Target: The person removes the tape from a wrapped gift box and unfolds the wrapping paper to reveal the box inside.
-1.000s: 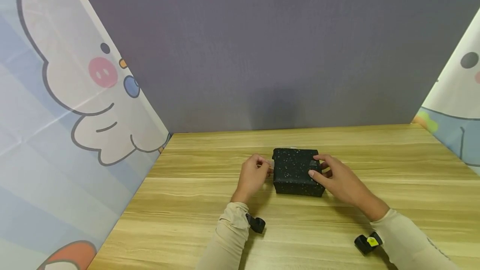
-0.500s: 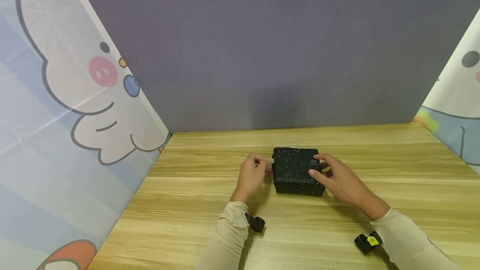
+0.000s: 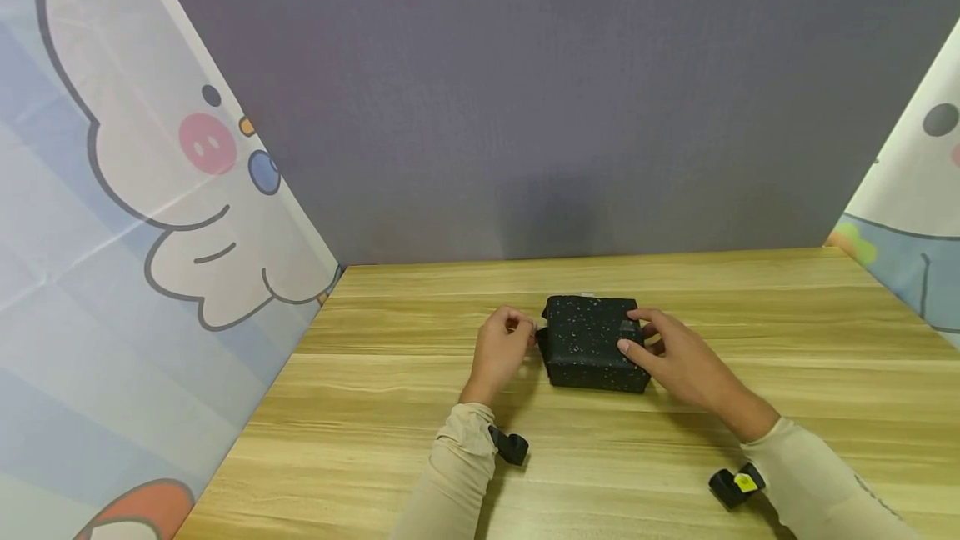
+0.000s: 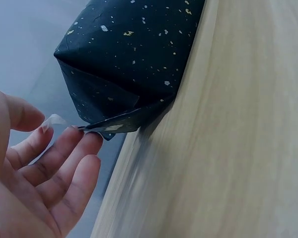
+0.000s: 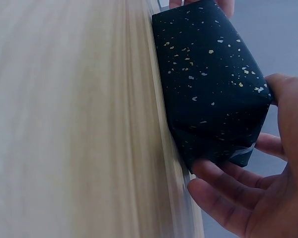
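A box wrapped in black paper with white and gold specks lies on the wooden table. At its left end, my left hand pinches a small strip of clear tape between thumb and index finger. The other fingers of that hand reach the edge of a paper flap, which stands folded out from the box's end. My right hand holds the opposite end, thumb on the top edge and fingers around the folded side. Another piece of tape shows on that folded end.
Behind the table rises a grey panel. Cartoon-printed sheets stand at the left and right. Black wrist devices sit on the left and right forearms, low over the tabletop.
My left hand has drawn slightly left with the tape, and the flap at the box's left end now sticks outward. The right hand and the box have stayed almost in place.
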A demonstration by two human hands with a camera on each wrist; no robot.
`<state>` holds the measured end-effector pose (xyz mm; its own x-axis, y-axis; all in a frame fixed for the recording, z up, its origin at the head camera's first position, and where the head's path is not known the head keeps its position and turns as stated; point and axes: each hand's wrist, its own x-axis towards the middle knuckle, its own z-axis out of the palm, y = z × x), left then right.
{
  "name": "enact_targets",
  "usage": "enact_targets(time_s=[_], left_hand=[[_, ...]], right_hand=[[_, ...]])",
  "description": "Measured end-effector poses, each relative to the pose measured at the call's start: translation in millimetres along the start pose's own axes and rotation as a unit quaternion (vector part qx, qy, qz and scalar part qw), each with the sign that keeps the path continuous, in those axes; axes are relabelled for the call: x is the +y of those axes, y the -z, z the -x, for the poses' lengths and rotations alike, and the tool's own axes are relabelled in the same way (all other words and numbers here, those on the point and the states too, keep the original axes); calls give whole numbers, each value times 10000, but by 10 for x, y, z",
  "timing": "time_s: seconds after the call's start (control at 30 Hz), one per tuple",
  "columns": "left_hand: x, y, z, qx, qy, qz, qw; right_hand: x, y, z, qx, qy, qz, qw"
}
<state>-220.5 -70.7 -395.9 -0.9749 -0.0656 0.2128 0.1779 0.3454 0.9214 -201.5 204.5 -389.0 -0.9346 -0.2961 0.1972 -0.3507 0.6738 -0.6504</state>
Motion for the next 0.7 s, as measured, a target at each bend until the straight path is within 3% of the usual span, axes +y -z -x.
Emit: enact_targets(time_s=[0.53, 0.7], left_hand=[[16, -26, 3, -96, -387, -136, 9991], [36, -30, 28, -326, -724, -302, 9964]], right_hand=[[9, 2, 3, 0, 81, -17, 10000], [5, 1, 6, 7, 110, -13, 9999]])
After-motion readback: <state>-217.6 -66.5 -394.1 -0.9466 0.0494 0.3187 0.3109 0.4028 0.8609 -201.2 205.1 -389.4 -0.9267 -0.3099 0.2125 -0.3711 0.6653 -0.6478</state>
